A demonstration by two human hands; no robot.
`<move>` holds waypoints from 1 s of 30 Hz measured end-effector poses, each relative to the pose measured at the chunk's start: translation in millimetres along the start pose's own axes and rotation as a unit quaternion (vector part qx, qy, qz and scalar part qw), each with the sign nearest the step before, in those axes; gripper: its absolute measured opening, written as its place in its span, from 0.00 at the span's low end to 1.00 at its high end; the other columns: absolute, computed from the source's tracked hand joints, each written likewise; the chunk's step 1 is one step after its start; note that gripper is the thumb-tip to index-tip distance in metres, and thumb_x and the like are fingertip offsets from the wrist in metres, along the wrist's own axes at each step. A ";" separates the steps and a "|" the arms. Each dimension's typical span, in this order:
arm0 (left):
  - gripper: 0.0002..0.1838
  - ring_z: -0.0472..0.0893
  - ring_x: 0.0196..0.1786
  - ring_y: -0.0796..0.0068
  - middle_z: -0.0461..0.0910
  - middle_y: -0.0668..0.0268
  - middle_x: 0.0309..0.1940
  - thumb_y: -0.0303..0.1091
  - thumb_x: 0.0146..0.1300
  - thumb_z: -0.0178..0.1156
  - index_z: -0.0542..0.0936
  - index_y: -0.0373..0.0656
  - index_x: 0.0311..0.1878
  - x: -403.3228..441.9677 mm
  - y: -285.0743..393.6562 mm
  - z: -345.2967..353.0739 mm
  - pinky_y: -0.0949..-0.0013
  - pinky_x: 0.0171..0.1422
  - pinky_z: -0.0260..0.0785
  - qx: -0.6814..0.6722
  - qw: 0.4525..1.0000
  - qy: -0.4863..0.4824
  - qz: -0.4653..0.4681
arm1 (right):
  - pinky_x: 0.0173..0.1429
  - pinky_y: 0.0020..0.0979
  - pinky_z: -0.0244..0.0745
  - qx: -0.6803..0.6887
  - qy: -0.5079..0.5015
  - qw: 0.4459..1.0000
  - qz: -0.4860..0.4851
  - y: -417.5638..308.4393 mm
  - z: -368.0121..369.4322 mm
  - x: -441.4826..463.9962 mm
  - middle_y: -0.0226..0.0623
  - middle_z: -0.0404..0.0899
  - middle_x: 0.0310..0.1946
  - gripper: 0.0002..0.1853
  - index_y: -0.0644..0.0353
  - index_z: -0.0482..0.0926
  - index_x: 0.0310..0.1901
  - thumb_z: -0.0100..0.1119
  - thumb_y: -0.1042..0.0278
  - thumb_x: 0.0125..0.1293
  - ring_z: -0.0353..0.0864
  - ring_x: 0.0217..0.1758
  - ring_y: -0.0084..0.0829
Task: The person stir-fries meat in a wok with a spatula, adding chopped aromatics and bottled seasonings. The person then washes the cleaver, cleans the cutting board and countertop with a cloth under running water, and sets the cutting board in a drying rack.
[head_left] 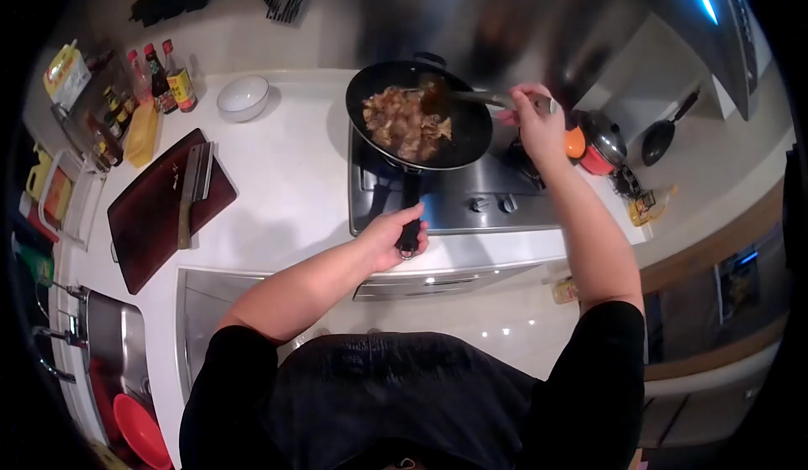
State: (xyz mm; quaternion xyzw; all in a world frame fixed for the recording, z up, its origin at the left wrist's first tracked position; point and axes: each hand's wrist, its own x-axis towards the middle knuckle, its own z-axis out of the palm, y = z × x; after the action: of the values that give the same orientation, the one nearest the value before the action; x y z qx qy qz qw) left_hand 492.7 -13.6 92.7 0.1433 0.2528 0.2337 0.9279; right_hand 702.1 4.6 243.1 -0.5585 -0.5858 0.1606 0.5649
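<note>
A black wok (467,138) sits over the left part of the steel gas stove (438,213), with browned chunks of food (404,125) inside. My left hand (391,238) is wrapped around the wok's black handle (411,192) at the near side. Above the stove on the right, my right hand (532,116) grips the handle of a spatula (484,97). The spatula's dark head reaches into the wok and touches the food at its right side; its exact shape is partly hidden.
Left of the stove, a white bowl (243,98) stands near the wall. A cleaver (195,184) lies on a dark red cutting board (160,209). Sauce bottles (178,83) line the back left. A red pot (599,146) stands right of the stove. A sink (118,335) is at lower left.
</note>
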 end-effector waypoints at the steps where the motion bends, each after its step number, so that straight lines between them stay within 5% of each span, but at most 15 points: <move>1: 0.12 0.69 0.21 0.74 0.68 0.64 0.24 0.36 0.56 0.57 0.64 0.41 0.32 -0.3 -0.4 -1.2 0.72 0.24 0.67 -0.008 1.000 -0.005 -0.008 | 0.27 0.22 0.72 -0.028 0.006 0.999 0.027 -2.1 -4.0 6.4 0.37 0.73 0.30 0.07 0.65 0.69 0.36 0.48 0.71 0.59 0.78 0.25 0.29; 5: 0.12 0.69 0.22 0.75 0.68 0.65 0.24 0.36 0.56 0.56 0.63 0.43 0.33 1.0 1.8 -2.6 0.73 0.23 0.66 -0.019 0.999 -0.019 -0.032 | 0.28 0.26 0.76 -0.057 0.090 0.974 0.198 -11.1 -35.2 18.6 0.42 0.73 0.31 0.08 0.67 0.68 0.37 0.46 0.74 0.57 0.79 0.23 0.33; 7: 0.12 0.68 0.21 0.76 0.67 0.66 0.23 0.36 0.57 0.56 0.64 0.43 0.34 -0.3 1.5 -2.2 0.74 0.22 0.64 -0.012 0.999 -0.012 -0.037 | 0.30 0.28 0.78 0.070 0.155 0.928 0.332 15.2 -53.6 11.0 0.46 0.72 0.32 0.09 0.70 0.66 0.38 0.40 0.76 0.56 0.79 0.25 0.35; 12: 0.11 0.67 0.22 0.78 0.67 0.67 0.23 0.37 0.57 0.55 0.65 0.43 0.35 -4.1 2.0 2.9 0.77 0.21 0.61 0.003 0.999 0.004 -0.035 | 0.38 0.40 0.77 0.357 0.227 0.852 0.308 115.7 11.7 -58.5 0.48 0.65 0.35 0.12 0.70 0.61 0.43 0.37 0.76 0.57 0.76 0.37 0.49; 15: 0.12 0.68 0.22 0.76 0.67 0.67 0.23 0.37 0.57 0.56 0.64 0.44 0.34 -1.6 5.9 -1.5 0.75 0.21 0.63 -0.001 0.999 -0.012 -0.044 | 0.38 0.41 0.77 0.410 0.268 0.820 0.297 111.8 44.8 -45.8 0.47 0.65 0.35 0.10 0.66 0.62 0.43 0.38 0.75 0.59 0.75 0.37 0.49; 25: 0.11 0.68 0.22 0.75 0.67 0.66 0.23 0.36 0.56 0.56 0.64 0.44 0.33 -3.3 9.1 -9.7 0.74 0.22 0.64 -0.012 0.998 -0.027 -0.059 | 0.31 0.32 0.77 0.252 0.212 0.923 0.197 30.8 -0.4 -1.6 0.42 0.70 0.31 0.06 0.65 0.66 0.35 0.45 0.73 0.58 0.78 0.30 0.41; 30: 0.11 0.68 0.22 0.75 0.66 0.66 0.23 0.37 0.57 0.56 0.64 0.44 0.34 -4.6 9.1 -8.0 0.74 0.22 0.63 -0.004 0.998 -0.015 -0.053 | 0.29 0.26 0.75 0.064 0.061 0.990 0.112 16.4 -16.0 32.0 0.38 0.71 0.30 0.04 0.63 0.68 0.35 0.46 0.73 0.60 0.79 0.27 0.34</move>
State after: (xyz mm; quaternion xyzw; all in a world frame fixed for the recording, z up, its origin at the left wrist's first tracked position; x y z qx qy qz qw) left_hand 481.6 -7.0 91.4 0.1293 0.2447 0.1828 0.9434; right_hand 731.7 29.6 250.0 -0.5917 -0.4726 0.2254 0.6130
